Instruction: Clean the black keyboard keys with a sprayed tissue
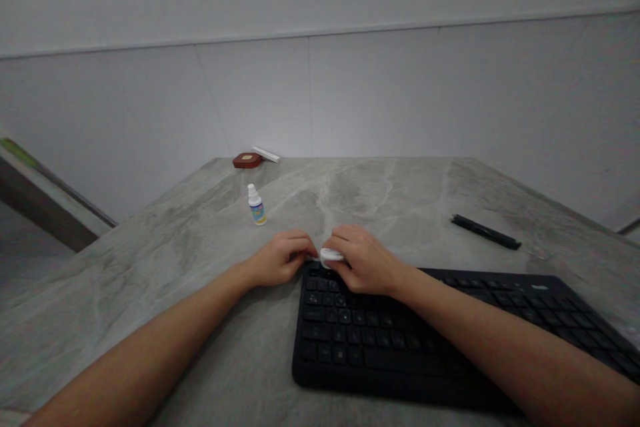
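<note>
A black keyboard (pixel 370 340) lies flat in front of me, turned slightly. At its upper left corner my right hand (pixel 363 260) is closed round a small white folded pad (pixel 331 256), which looks like cloth or tissue. The pad is just above the top row of keys; whether it touches them I cannot tell. Close by on the left, my left hand (pixel 285 257) has its fingers curled in a pinch at the same corner. A sliver of white shows at its fingertips, too small to name. My right forearm crosses over the keyboard and hides part of its keys.
Beyond my left hand a small white spray bottle (pixel 257 205) with a coloured label stands upright. A reddish-brown case (pixel 247 160) and a white strip (pixel 266 154) lie at the table's far edge, near the wall. A black pen (pixel 485 231) rests behind the keyboard.
</note>
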`<state>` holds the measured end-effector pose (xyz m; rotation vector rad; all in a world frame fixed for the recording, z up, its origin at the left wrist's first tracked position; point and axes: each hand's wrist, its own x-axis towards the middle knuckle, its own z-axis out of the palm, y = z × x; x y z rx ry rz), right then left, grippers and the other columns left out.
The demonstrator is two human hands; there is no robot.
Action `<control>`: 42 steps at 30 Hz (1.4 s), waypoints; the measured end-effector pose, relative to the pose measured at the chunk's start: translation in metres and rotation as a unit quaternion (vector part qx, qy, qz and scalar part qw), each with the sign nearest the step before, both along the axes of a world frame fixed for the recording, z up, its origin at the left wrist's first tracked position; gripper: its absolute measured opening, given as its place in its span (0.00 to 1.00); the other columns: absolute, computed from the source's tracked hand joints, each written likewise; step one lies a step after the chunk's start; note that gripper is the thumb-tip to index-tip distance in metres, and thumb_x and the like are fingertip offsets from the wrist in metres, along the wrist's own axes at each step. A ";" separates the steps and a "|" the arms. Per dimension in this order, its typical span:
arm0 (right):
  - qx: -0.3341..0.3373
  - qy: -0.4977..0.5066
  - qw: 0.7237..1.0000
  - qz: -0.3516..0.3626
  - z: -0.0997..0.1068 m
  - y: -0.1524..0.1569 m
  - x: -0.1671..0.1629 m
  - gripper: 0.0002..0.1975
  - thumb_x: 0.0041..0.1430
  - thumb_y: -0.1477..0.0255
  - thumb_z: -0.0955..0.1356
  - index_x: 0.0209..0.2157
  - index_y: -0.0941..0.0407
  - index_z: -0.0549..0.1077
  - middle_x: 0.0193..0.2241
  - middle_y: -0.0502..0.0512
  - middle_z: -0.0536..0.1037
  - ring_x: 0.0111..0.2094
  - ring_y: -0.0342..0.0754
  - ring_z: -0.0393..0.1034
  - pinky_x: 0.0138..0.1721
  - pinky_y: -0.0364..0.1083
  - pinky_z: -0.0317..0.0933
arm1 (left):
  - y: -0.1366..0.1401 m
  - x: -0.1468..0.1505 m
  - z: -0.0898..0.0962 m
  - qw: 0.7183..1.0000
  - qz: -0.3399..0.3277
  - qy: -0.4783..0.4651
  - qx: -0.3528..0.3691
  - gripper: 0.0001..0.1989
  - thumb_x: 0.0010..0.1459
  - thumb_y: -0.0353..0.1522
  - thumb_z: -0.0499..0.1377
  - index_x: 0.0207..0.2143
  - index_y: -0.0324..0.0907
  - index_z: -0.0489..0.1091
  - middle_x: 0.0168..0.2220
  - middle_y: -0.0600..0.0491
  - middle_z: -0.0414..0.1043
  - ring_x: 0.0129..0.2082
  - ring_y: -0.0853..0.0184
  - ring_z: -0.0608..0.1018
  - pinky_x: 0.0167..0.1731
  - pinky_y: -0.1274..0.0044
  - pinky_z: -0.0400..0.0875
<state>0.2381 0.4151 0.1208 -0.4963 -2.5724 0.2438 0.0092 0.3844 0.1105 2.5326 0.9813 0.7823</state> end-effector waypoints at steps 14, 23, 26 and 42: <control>0.016 -0.041 0.999 -0.029 -0.003 0.001 -0.001 0.04 0.61 0.75 0.63 0.36 0.58 0.70 0.31 0.58 0.75 0.32 0.49 0.66 0.36 0.48 0.57 | 0.002 -0.002 -0.004 1.000 -0.010 0.012 -0.003 0.14 0.56 0.20 0.50 0.36 0.39 0.72 0.33 0.50 0.72 0.35 0.66 0.75 0.38 0.75 0.69; 0.015 -0.045 0.999 -0.015 -0.003 0.002 -0.003 0.04 0.61 0.76 0.63 0.33 0.58 0.70 0.29 0.56 0.76 0.31 0.48 0.67 0.36 0.48 0.55 | -0.002 0.001 0.004 0.999 -0.028 0.026 -0.013 0.09 0.62 0.26 0.51 0.37 0.40 0.71 0.34 0.50 0.72 0.35 0.65 0.75 0.38 0.74 0.70; 0.029 -0.016 0.999 -0.037 -0.005 0.004 -0.003 0.05 0.61 0.76 0.63 0.34 0.58 0.70 0.30 0.57 0.76 0.32 0.50 0.68 0.37 0.50 0.55 | -0.004 0.002 0.008 0.999 -0.029 0.031 -0.019 0.08 0.63 0.28 0.52 0.38 0.40 0.71 0.34 0.50 0.72 0.35 0.65 0.75 0.38 0.74 0.69; -0.015 -0.062 0.998 0.000 0.000 -0.002 -0.009 0.04 0.60 0.78 0.64 0.32 0.57 0.70 0.30 0.54 0.77 0.31 0.47 0.68 0.37 0.47 0.53 | -0.001 0.002 0.004 0.997 -0.023 0.063 -0.044 0.10 0.65 0.31 0.51 0.33 0.39 0.69 0.29 0.51 0.72 0.30 0.66 0.73 0.33 0.77 0.66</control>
